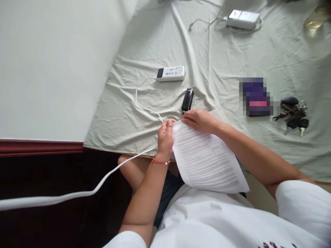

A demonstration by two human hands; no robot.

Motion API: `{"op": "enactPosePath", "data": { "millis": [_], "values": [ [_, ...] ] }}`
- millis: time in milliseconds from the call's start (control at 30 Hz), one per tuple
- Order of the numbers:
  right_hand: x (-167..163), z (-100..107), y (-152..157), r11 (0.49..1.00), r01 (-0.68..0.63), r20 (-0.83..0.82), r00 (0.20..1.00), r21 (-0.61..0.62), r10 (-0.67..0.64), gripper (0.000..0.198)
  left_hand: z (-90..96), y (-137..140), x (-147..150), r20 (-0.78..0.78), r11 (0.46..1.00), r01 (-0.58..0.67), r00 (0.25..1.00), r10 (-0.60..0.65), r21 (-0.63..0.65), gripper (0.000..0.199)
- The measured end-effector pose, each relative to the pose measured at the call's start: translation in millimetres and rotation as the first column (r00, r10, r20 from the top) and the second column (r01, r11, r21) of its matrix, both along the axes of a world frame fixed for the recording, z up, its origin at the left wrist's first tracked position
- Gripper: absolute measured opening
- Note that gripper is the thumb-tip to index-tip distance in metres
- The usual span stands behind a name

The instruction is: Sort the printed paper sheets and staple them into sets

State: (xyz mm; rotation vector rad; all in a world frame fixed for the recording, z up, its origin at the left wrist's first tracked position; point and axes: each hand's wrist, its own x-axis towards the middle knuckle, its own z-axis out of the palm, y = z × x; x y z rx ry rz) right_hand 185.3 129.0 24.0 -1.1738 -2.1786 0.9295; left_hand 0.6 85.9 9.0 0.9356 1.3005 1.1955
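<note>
Printed paper sheets (pixel 207 162) hang over the table's front edge toward my lap, their top end between my hands. My left hand (pixel 166 136), with a red string bracelet at the wrist, is closed on the sheets' upper left corner. Along the top edge, my right hand (pixel 198 120) has its fingers bent down onto the paper, pinching it. A black stapler (pixel 187 100) lies just beyond my right fingertips, apart from my left hand. The white cable (pixel 147 109) passes behind my left hand.
On the wrinkled cloth (pixel 124 134) lie a white power bank (pixel 171 73), a second white device (pixel 243 19) with a cable, a blurred-out dark rectangular item (pixel 256 96) and a bunch of keys (pixel 294 112). A container of yellowish liquid (pixel 317 20) stands far right. A white wall (pixel 51 69) rises at left.
</note>
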Motion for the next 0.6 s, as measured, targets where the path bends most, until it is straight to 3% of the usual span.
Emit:
{"op": "enactPosePath", "data": {
  "millis": [133,367,600],
  "values": [
    [6,-8,6,0.997,0.071,0.073,0.995,-0.030,-0.069,0.028,-4.1,10,2,-0.116,0.997,0.004,0.993,-0.013,-0.074,0.025],
    [18,-25,20,0.964,0.246,0.170,0.950,0.101,-0.261,0.031,-7.6,21,11,-0.243,0.983,0.031,0.967,-0.076,-0.183,0.007],
    [20,-30,28,0.934,0.343,0.232,0.904,0.104,-0.358,0.032,2.1,35,18,-0.520,0.985,0.089,0.840,-0.154,-0.147,0.033]
  ]
}}
